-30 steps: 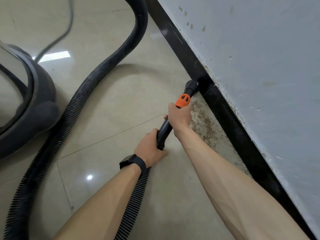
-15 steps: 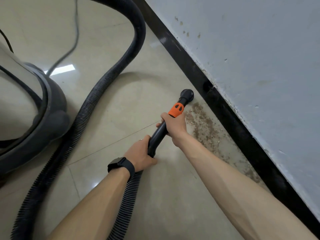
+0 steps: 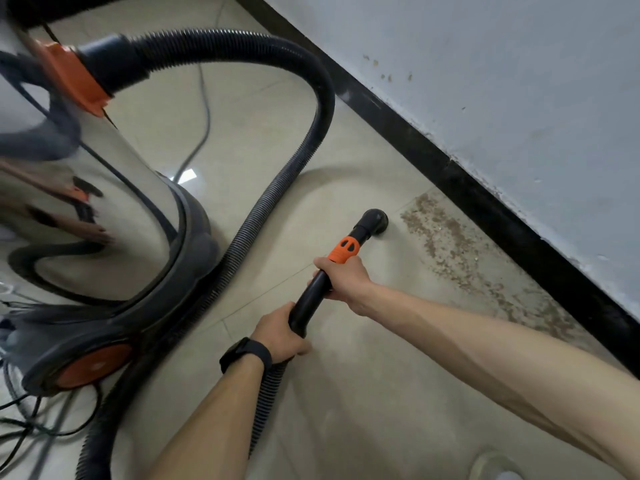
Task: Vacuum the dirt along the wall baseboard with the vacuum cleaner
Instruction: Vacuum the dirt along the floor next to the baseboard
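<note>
Floor is glossy beige tile, meeting a pale wall along a black baseboard; a band of brown dirt lies on the tile just beside the baseboard. The steel-drum vacuum cleaner stands at left, contents not visible, its ribbed hose looping to the black wand. Right hand and left hand both have fingers wrapped around the wand, whose nozzle rests on the tile just left of the dirt.

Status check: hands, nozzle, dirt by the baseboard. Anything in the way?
Left hand and right hand both gripping wand. Nozzle just short of dirt. Dirt strip along baseboard uncleared. Path clear.
</note>
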